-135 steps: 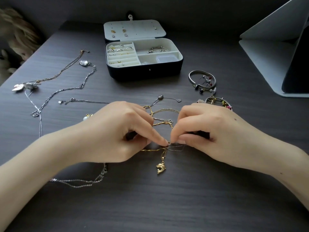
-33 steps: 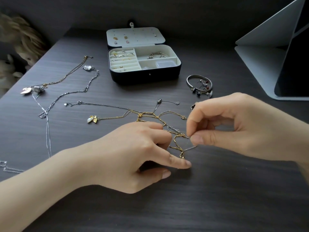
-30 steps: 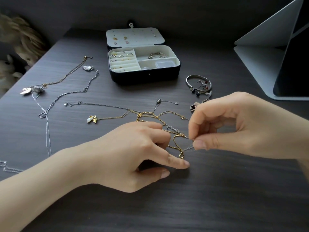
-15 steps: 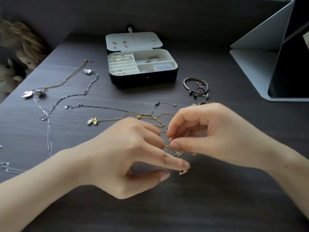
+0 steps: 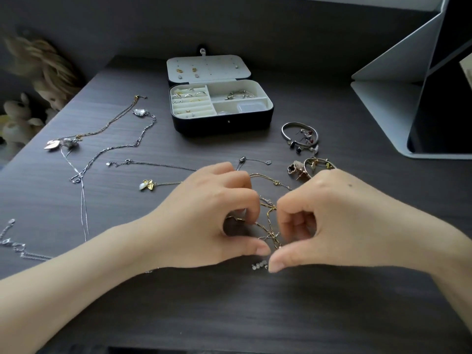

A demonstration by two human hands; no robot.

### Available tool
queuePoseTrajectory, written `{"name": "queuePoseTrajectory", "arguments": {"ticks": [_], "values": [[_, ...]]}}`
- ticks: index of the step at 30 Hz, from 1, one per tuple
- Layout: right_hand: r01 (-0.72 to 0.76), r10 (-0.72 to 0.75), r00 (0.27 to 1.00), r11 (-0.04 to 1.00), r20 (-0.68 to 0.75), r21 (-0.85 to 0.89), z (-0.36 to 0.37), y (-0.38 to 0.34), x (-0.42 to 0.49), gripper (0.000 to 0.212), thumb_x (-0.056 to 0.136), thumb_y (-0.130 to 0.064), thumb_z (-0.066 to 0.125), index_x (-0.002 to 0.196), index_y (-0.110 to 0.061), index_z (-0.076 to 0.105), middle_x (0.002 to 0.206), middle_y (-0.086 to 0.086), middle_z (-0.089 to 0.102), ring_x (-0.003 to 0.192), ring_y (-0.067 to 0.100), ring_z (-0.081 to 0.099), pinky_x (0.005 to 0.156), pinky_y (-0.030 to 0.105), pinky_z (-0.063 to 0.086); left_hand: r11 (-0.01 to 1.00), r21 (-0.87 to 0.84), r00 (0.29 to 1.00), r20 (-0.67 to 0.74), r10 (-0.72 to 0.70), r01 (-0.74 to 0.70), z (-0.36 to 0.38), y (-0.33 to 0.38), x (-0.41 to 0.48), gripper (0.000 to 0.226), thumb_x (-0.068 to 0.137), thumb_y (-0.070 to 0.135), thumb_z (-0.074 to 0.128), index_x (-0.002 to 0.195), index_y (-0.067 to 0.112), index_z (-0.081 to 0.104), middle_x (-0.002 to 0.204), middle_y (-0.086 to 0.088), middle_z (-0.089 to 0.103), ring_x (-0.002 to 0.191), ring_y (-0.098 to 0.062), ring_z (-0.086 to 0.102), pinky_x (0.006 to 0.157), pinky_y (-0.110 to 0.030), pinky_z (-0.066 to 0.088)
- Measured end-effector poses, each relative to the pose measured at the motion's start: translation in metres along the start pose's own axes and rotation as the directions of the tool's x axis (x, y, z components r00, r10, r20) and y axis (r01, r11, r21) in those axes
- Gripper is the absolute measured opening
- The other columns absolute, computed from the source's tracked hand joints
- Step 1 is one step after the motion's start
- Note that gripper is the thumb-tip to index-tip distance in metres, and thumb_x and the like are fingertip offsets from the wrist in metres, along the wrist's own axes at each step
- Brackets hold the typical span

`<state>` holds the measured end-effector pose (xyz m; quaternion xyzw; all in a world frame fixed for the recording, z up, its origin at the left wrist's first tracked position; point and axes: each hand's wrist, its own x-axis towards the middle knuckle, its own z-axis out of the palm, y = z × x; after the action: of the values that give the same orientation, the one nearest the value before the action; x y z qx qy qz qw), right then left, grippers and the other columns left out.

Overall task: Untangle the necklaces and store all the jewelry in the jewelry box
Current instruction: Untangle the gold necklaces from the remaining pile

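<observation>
A knot of gold and silver necklace chains [image 5: 268, 226] lies on the dark table in front of me. My left hand [image 5: 212, 215] and my right hand [image 5: 329, 215] sit on either side of it, fingers curled, each pinching strands of the knot. Their thumbs nearly meet just below it. A small silver beaded piece [image 5: 258, 266] lies under the thumbs. A gold chain with a pearl flower pendant [image 5: 147, 185] runs left from the knot. The open jewelry box [image 5: 222, 123] stands at the back centre, holding rings, earrings and a bracelet.
Separate silver and gold necklaces [image 5: 112, 146] are laid out at the left. A silver bangle with earrings [image 5: 300, 136] and a clover earring pile [image 5: 306, 167] lie right of the knot. A grey folded stand [image 5: 398, 98] occupies the back right. Plush toys [image 5: 23, 118] sit beyond the left edge.
My right hand came down and left from a raised pinch to the knot. Both hands have closed in around the tangle, with the thumbs now almost touching.
</observation>
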<state>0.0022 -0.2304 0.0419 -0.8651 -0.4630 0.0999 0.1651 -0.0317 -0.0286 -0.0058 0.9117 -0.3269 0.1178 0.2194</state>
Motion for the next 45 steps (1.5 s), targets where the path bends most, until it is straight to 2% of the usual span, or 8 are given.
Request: {"name": "queuePoseTrajectory", "arguments": {"ticks": [3, 9, 11, 20, 26, 34, 37, 45], "values": [[-0.044, 0.049, 0.997, 0.995, 0.058, -0.092, 0.007, -0.003, 0.0, 0.044, 0.062, -0.074, 0.053, 0.063, -0.03, 0.052, 0.051, -0.018, 0.043, 0.067, -0.012, 0.047, 0.062, 0.01, 0.037, 0.999, 0.02, 0.999, 0.018, -0.029, 0.028, 0.004, 0.001, -0.001, 0.041, 0.071, 0.064, 0.062, 0.08, 0.026, 0.053, 0.078, 0.013, 0.043, 0.073, -0.012, 0.036, 0.066, -0.032, 0.039], [-0.074, 0.076, 0.982, 0.997, 0.171, -0.017, -0.001, -0.001, 0.0, 0.028, 0.073, -0.049, 0.069, 0.062, -0.028, 0.054, 0.07, -0.034, 0.053, 0.076, -0.013, 0.05, 0.065, 0.009, 0.038, 0.994, 0.017, 0.99, 0.095, -0.108, 0.106, 0.001, 0.002, -0.003, 0.043, 0.069, 0.072, 0.057, 0.085, 0.032, 0.048, 0.079, 0.018, 0.039, 0.075, -0.009, 0.036, 0.071, -0.033, 0.038], [-0.086, 0.076, 0.98, 0.995, 0.186, 0.046, -0.006, 0.001, 0.0, 0.027, 0.073, -0.043, 0.073, 0.06, -0.027, 0.055, 0.067, -0.027, 0.056, 0.072, -0.008, 0.054, 0.059, 0.009, 0.038, 0.993, 0.009, 0.986, 0.115, -0.119, 0.119, -0.001, 0.001, -0.004, 0.044, 0.068, 0.073, 0.056, 0.087, 0.033, 0.049, 0.079, 0.018, 0.04, 0.076, -0.008, 0.037, 0.073, -0.031, 0.035], [-0.085, 0.052, 0.993, 0.938, 0.105, 0.335, -0.025, 0.017, 0.001, 0.028, 0.072, -0.029, 0.08, 0.057, -0.023, 0.058, 0.052, -0.01, 0.054, 0.048, 0.002, 0.049, 0.049, 0.009, 0.035, 0.992, 0.0, 0.981, 0.15, -0.121, 0.122, -0.004, -0.001, -0.005, 0.045, 0.066, 0.074, 0.056, 0.089, 0.035, 0.048, 0.082, 0.016, 0.043, 0.079, -0.008, 0.039, 0.076, -0.031, 0.035], [-0.017, 0.064, 0.996, 0.832, -0.067, 0.554, -0.014, 0.012, 0.009, 0.022, 0.072, -0.025, 0.078, 0.068, -0.01, 0.063, 0.067, 0.007, 0.065, 0.059, 0.022, 0.059, 0.058, 0.036, 0.051, 0.987, -0.049, 0.979, 0.139, -0.146, 0.154, -0.009, -0.003, -0.003, 0.049, 0.064, 0.074, 0.058, 0.093, 0.035, 0.053, 0.085, 0.019, 0.046, 0.083, -0.004, 0.043, 0.079, -0.025, 0.035], [0.064, 0.092, 0.979, 0.711, -0.182, 0.701, -0.029, 0.005, 0.019, 0.02, 0.072, -0.024, 0.078, 0.062, -0.023, 0.061, 0.076, 0.011, 0.067, 0.056, 0.012, 0.056, 0.05, 0.018, 0.044, 0.865, -0.365, 0.921, -0.046, -0.386, 0.344, -0.045, -0.025, 0.004, 0.02, 0.067, 0.033, 0.064, 0.085, 0.024, 0.067, 0.08, 0.008, 0.055, 0.078, -0.003, 0.048, 0.07, -0.006, 0.032], [0.092, 0.089, 0.971, 0.714, -0.22, 0.695, -0.036, 0.0, 0.023, 0.016, 0.069, -0.026, 0.077, 0.063, -0.023, 0.062, 0.077, 0.008, 0.069, 0.056, 0.012, 0.058, 0.051, 0.021, 0.046, 0.83, -0.409, 0.913, 0.023, -0.406, 0.379, -0.046, -0.029, 0.005, 0.026, 0.062, 0.014, 0.062, 0.083, 0.026, 0.071, 0.084, 0.011, 0.062, 0.079, -0.005, 0.053, 0.069, -0.013, 0.035], [0.145, 0.114, 0.942, 0.712, -0.317, 0.687, -0.046, -0.017, 0.035, 0.022, 0.072, -0.022, 0.069, 0.073, -0.003, 0.059, 0.073, 0.009, 0.072, 0.055, 0.009, 0.063, 0.052, 0.02, 0.049, 0.834, -0.445, 0.945, 0.123, -0.303, 0.326, -0.03, -0.026, 0.006, 0.025, 0.069, 0.041, 0.069, 0.091, 0.029, 0.071, 0.088, 0.011, 0.068, 0.086, -0.015, 0.061, 0.081, -0.037, 0.046]]}}
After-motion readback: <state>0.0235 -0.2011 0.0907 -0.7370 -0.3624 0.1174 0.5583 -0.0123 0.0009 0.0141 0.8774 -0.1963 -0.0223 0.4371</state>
